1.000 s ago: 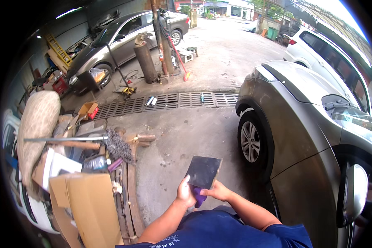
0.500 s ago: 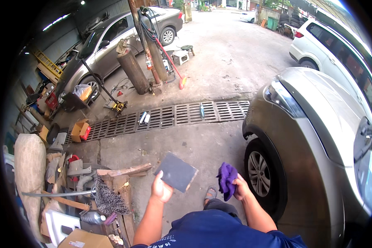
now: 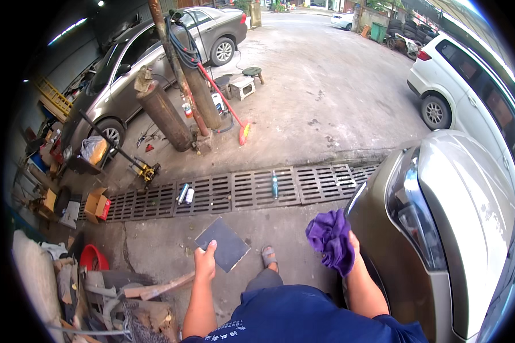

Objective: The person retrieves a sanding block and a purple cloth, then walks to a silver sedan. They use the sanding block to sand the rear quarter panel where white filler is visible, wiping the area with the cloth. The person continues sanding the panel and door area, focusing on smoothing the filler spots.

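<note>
Left of centre in the frame's lower half, the left hand (image 3: pixel 205 263) grips a dark flat sheet (image 3: pixel 225 246); right of centre, the right hand (image 3: pixel 354 248) clutches a bunched purple cloth (image 3: pixel 331 239).

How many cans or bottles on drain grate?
3: bluish can and white can side by side, left of centre; teal bottle further right. Near car may hide more at right end of grate.

Soft-looking matt purple cloth (image 3: pixel 332 241), matt dark sheet (image 3: pixel 223 244), glossy painted metal car hood (image 3: pixel 466 166), rough concrete floor (image 3: pixel 303 108), dull metal grating (image 3: pixel 231 194), rusty-looking metal cylinder (image 3: pixel 165 117), rough wooden plank (image 3: pixel 167 286)
</note>
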Demonstrator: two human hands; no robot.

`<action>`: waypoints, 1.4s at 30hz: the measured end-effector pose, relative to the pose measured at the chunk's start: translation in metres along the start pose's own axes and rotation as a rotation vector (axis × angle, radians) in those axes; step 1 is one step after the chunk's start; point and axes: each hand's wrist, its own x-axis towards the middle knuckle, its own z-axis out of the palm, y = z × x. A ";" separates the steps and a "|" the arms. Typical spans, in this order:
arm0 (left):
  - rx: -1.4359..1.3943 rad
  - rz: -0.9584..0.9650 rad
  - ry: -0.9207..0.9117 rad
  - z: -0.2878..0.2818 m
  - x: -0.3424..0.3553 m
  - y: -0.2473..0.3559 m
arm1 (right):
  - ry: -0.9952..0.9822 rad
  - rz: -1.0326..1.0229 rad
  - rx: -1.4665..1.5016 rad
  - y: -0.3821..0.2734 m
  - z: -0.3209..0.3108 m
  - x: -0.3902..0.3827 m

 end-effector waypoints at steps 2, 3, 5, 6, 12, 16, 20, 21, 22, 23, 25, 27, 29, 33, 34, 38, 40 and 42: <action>-0.014 -0.029 -0.037 0.035 0.062 0.008 | 0.141 0.182 -0.041 -0.011 -0.010 0.048; -0.016 -0.064 -0.041 0.054 0.092 0.014 | 0.326 0.275 -0.029 -0.020 -0.013 0.068; 0.008 -0.036 -0.112 0.095 0.151 0.028 | 0.425 0.268 -0.054 -0.044 -0.018 0.108; 0.019 -0.027 -0.144 0.115 0.179 0.035 | 0.519 0.268 -0.077 -0.054 -0.021 0.128; 0.416 0.103 -0.203 0.223 0.350 0.038 | 0.621 0.120 0.014 -0.130 -0.080 0.224; 0.951 0.224 -0.157 0.252 0.438 -0.003 | 0.686 0.127 0.039 -0.168 -0.153 0.295; 1.365 -0.192 -0.040 0.232 0.473 -0.043 | 0.743 0.194 0.041 -0.230 -0.203 0.379; 1.240 -0.339 0.024 0.224 0.476 -0.051 | 0.746 0.198 -0.006 -0.248 -0.208 0.399; 1.346 -0.448 0.148 0.217 0.478 -0.057 | 0.782 0.209 -0.062 -0.266 -0.210 0.422; 1.361 -0.512 0.207 0.213 0.480 -0.063 | 0.748 0.211 -0.036 -0.285 -0.213 0.444; 1.202 -0.592 0.327 0.211 0.487 -0.071 | 0.713 0.207 -0.047 -0.323 -0.219 0.492; 1.042 -0.605 0.376 0.223 0.502 -0.078 | 0.678 0.210 -0.109 -0.356 -0.226 0.545; 0.942 -0.648 0.408 0.246 0.530 -0.083 | 0.618 0.180 -0.102 -0.382 -0.233 0.606; 0.951 -0.681 0.360 0.309 0.633 -0.091 | 0.597 0.203 -0.177 -0.408 -0.251 0.742; 0.979 -0.647 0.347 0.325 0.669 -0.092 | 0.616 0.197 -0.185 -0.410 -0.256 0.778; 1.094 -0.584 0.275 0.384 0.837 -0.079 | 0.536 0.387 -0.273 -0.433 -0.267 0.911; 1.114 -0.586 0.254 0.416 0.927 -0.057 | 0.598 0.472 -0.286 -0.446 -0.267 0.971; 1.100 -0.439 0.279 0.452 1.014 -0.024 | 0.595 0.473 -0.289 -0.468 -0.263 1.024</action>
